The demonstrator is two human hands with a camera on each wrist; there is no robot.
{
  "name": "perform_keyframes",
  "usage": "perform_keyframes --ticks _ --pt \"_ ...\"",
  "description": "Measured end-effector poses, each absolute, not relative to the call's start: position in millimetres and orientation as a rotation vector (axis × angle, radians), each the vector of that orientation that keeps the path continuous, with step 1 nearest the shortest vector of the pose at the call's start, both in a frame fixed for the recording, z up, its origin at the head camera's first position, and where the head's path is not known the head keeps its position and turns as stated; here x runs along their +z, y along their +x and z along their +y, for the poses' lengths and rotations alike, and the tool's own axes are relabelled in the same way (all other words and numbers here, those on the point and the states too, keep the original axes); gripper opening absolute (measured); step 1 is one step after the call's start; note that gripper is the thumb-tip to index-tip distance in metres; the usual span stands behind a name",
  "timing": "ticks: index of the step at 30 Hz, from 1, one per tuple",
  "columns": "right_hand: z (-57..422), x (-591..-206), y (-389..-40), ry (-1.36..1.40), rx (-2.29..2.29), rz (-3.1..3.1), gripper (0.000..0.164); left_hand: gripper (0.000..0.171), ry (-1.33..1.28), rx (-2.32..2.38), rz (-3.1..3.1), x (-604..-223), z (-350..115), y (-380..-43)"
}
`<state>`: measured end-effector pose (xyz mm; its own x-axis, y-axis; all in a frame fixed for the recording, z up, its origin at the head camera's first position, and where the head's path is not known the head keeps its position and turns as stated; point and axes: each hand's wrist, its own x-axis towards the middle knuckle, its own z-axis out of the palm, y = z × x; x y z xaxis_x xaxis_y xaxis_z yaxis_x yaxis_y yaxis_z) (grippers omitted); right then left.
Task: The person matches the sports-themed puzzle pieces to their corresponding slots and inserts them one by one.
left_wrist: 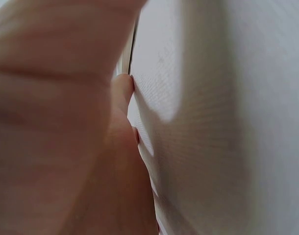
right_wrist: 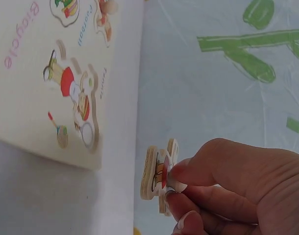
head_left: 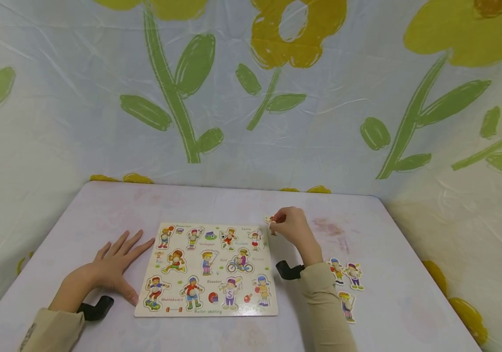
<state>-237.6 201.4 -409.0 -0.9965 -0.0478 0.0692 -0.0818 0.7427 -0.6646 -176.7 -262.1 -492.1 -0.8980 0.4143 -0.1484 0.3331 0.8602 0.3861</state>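
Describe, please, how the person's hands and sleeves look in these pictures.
The left hand and right hand wear no gloves. The left sleeve and right sleeve are beige; the left one bears a dark marking, unreadable here. Each side has a black, bent attachment.

Figure piece (right_wrist: 155,176) near worktop's (head_left: 400,293) far edge: partly hidden by right hand (head_left: 294,232). Worktop's near edge: cut off, head view. Puzzle board (right_wrist: 22,115): cropped, right wrist view. Left hand (left_wrist: 66,122): blurred, left wrist view.
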Motion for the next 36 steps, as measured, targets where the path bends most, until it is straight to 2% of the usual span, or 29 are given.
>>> perform_keyframes --ticks 36 --pt "167.9 -443.9 -235.7 0.357 0.974 -2.985 0.007 0.144 0.58 0.517 2.818 -497.5 -263.5 -178.6"
